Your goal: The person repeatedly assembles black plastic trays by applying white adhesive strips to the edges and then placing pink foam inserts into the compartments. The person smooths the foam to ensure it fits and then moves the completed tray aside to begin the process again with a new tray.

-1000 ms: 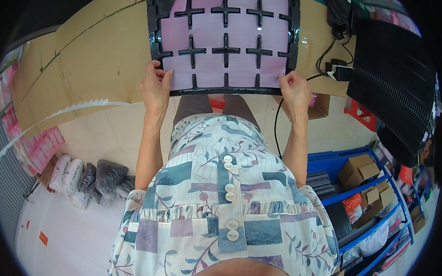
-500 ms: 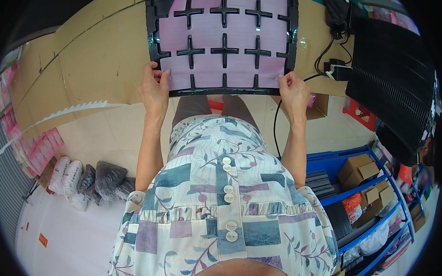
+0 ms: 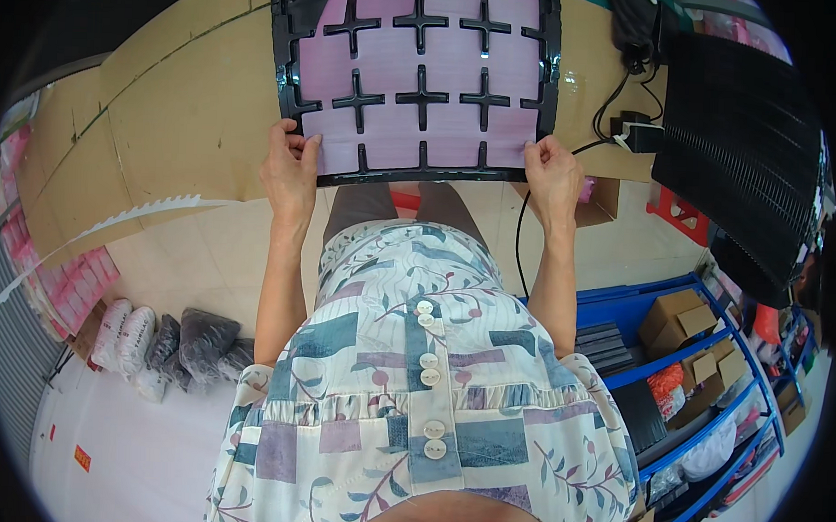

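A black plastic tray [image 3: 384, 178] with raised cross-shaped ribs lies in front of me at the near edge of the work surface. A thin pink sheet [image 3: 388, 57] covers its inside, and the black crosses show through it. At the tray's near left corner, my left hand [image 3: 289, 169] pinches the edge of the pink sheet between thumb and curled fingers. My right hand [image 3: 554, 178] is closed in the same way on the sheet at the near right corner. The tray's far end runs out of view.
Brown cardboard [image 3: 175, 96] covers the work surface. A stack of black ribbed trays [image 3: 739, 153] stands at the right, beside a black cable [image 3: 600, 115]. A blue shelf rack [image 3: 755, 374] with cartons is at lower right. Filled bags [image 3: 208, 341] lie on the floor at left.
The tray and pink sheet sit very slightly further left and nearer me at the left corner. Both hands keep their pinch at the near corners.
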`<action>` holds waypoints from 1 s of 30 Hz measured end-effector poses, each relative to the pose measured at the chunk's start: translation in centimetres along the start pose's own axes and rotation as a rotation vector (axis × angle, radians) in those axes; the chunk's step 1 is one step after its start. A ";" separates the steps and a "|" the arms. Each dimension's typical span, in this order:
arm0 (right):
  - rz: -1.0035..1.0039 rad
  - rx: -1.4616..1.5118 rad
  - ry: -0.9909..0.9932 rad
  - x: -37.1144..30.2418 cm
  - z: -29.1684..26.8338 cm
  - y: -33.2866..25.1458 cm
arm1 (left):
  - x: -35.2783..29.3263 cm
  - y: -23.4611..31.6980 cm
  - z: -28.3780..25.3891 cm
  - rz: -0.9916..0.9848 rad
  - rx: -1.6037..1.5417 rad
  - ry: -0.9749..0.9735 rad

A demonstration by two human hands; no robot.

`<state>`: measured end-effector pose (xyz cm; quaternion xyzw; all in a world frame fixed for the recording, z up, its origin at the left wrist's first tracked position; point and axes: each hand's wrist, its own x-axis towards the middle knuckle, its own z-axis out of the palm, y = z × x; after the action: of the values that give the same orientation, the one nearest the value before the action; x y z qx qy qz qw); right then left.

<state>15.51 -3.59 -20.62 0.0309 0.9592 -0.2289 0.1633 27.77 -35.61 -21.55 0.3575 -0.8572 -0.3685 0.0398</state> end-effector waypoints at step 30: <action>-0.698 -0.233 0.201 -1.9 0.4 0.0 | -1.9 0.6 0.5 0.640 0.341 -0.046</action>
<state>17.41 -3.75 -20.39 -0.2940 0.9428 -0.1560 -0.0167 28.68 -33.78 -21.08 0.0641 -0.9755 -0.1970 0.0737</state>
